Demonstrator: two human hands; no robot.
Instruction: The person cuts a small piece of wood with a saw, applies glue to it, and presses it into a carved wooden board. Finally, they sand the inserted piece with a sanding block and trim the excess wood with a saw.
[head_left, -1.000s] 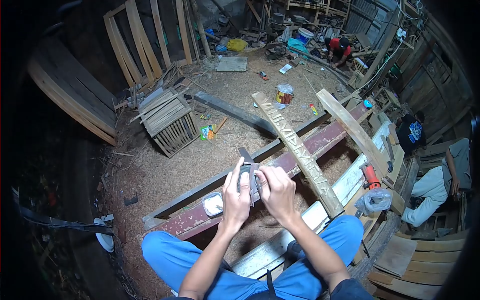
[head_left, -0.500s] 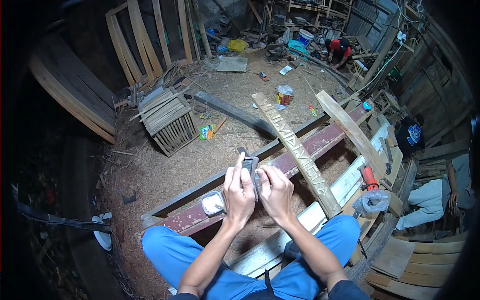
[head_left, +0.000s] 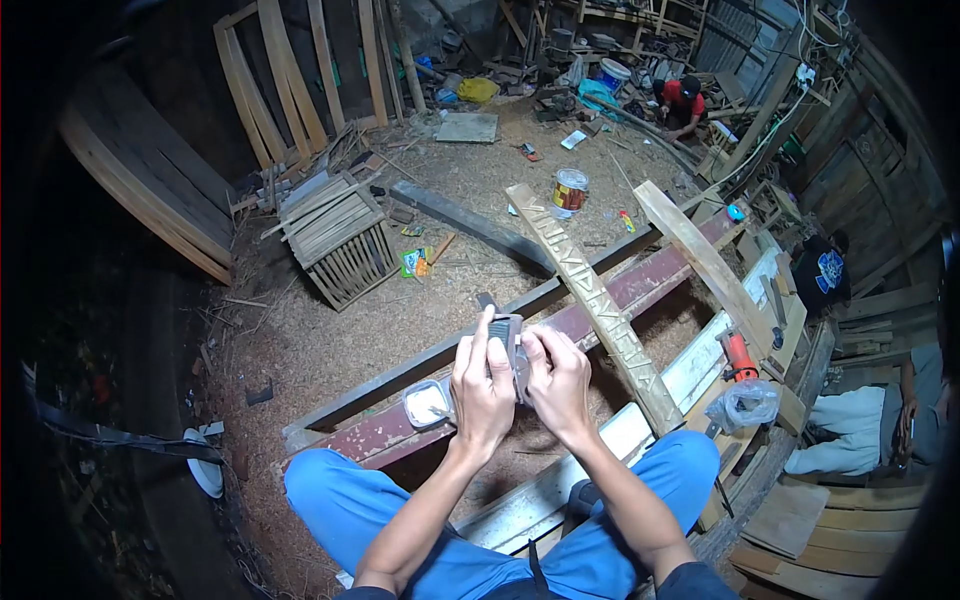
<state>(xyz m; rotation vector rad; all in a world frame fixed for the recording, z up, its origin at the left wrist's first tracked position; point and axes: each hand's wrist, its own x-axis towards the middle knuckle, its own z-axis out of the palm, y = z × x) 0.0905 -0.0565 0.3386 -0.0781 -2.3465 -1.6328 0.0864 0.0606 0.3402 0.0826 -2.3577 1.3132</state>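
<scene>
A small dark brownish block-like object [head_left: 508, 327] with a ribbed black face is held up between my hands, over the maroon beam [head_left: 370, 437]. My left hand [head_left: 482, 392] grips its left side, with the index finger stretched along the top. On the other side my right hand [head_left: 556, 382] pinches the right edge between thumb and bent fingers. What kind of object it is, I cannot make out. Just left of my left hand, a white-filled square tub [head_left: 427, 403] rests on the beam with a thin stick in it. To the right, a carved plank [head_left: 590, 295] lies across the beams.
A plain board [head_left: 700, 255], a red power tool [head_left: 738, 355] and a plastic bag [head_left: 748, 405] are on the right. Ahead stand a paint can [head_left: 570, 190] and a slatted crate [head_left: 345, 250]. One person [head_left: 682, 100] crouches at the back; others sit at right.
The block-like object has turned slightly between my hands and shifted a little right. My hands keep their hold. At the right edge, another person's arm and legs have moved slightly.
</scene>
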